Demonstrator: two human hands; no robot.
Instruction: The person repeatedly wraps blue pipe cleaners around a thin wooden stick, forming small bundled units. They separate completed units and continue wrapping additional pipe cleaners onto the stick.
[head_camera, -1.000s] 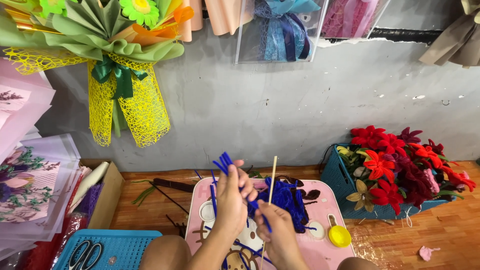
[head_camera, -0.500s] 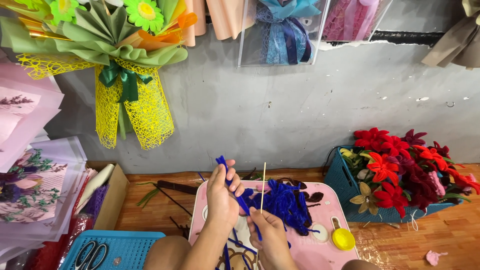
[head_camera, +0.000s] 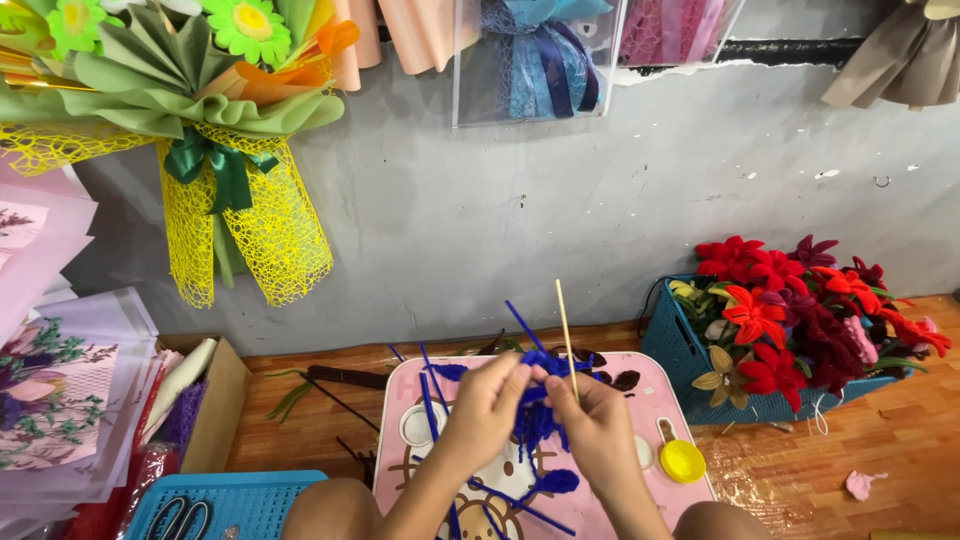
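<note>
My left hand (head_camera: 487, 403) and my right hand (head_camera: 597, 424) meet over a small pink table (head_camera: 650, 402). Between them they pinch a bundle of blue pipe cleaners (head_camera: 538, 418) wound at the foot of a thin wooden stick (head_camera: 566, 323). The stick stands nearly upright out of my right hand. Loose blue stems (head_camera: 428, 385) stick out to the left and below the hands. More dark blue pieces (head_camera: 608, 377) lie on the table behind the hands.
A yellow lid (head_camera: 682, 460) lies on the table's right side. A teal basket (head_camera: 665, 345) of red and purple flowers (head_camera: 790, 300) stands right. Scissors (head_camera: 180, 520) rest on a blue tray (head_camera: 250, 492) at the lower left, beside a cardboard box (head_camera: 225, 400). Wrapped bouquets (head_camera: 220, 130) hang on the wall.
My hands have closed together around the blue bundle. The stick has shifted slightly right, and the view has tilted a little lower.
</note>
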